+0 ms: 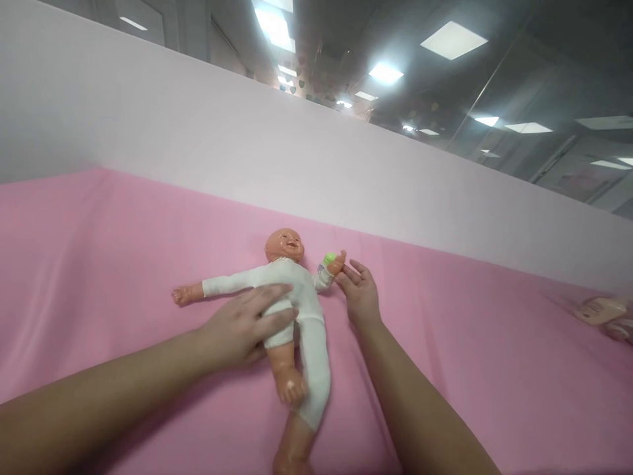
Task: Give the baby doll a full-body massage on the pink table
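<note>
A baby doll (309, 310) in a white suit lies on its back, head toward the wall, one arm stretched out to the left. My left hand (242, 323) is wrapped over the doll's thigh and lower belly; its thumb side is partly hidden. One leg is bent, and its bare foot rests over the other leg. On the right, the fingers of my right hand (363, 297) are at the doll's bent arm, with the thumb against the doll's small hand (337, 264). A small bottle-like thing with a bright green top (330, 258) sits against that arm, partly covered.
Pink cloth (148, 251) with soft folds covers the surface. A low white wall (247, 152) runs along the back, with dark glass above reflecting ceiling lights. At the far right edge lies a blurred beige and pink item (601, 310).
</note>
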### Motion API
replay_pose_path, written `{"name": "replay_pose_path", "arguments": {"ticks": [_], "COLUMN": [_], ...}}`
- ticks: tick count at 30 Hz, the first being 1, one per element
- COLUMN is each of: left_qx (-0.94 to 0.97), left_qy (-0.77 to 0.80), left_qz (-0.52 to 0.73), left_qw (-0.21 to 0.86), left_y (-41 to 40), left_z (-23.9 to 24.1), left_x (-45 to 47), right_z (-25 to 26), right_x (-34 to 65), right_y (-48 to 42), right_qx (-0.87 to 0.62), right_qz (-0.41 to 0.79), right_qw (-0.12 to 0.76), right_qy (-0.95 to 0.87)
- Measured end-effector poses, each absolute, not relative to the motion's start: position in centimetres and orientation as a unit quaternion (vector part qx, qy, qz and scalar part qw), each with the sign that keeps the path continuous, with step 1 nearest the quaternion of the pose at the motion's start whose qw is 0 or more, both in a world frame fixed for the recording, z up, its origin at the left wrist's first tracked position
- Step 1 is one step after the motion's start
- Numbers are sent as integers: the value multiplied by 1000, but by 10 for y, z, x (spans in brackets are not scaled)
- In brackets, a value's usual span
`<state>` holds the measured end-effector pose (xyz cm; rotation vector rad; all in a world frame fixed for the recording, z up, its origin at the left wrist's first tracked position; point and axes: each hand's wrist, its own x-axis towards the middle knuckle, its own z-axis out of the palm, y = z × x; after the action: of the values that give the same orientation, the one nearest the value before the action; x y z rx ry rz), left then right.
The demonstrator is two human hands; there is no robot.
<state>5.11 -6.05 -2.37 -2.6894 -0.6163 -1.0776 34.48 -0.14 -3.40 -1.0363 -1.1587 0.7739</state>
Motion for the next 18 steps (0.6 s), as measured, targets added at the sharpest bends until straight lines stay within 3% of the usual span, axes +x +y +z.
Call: {"name": "replay_pose_path", "arguments": {"ticks": [6, 9, 12, 18], "left_qx": [-912, -917, -914, -933], "left_qy": [-285, -278, -278, -157], "left_qz": [-296, -284, -291, -324], "left_qw": [-11, -44, -43, 0], "left_y": [-28, -19, -19, -55], "left_z": [-27, -26, -27, -18], "left_x": [42, 37, 34, 42], "right_z": [-29, -28, -32, -45], "right_x": [307, 304, 305, 321], "right_y": [-17, -18, -13, 3], "right_qx": [-445, -439, -481, -549], "right_qz": [179, 118, 133, 244], "right_qw": [412, 357, 384, 533], "right_qy": [-775, -816, -777, -596]}}
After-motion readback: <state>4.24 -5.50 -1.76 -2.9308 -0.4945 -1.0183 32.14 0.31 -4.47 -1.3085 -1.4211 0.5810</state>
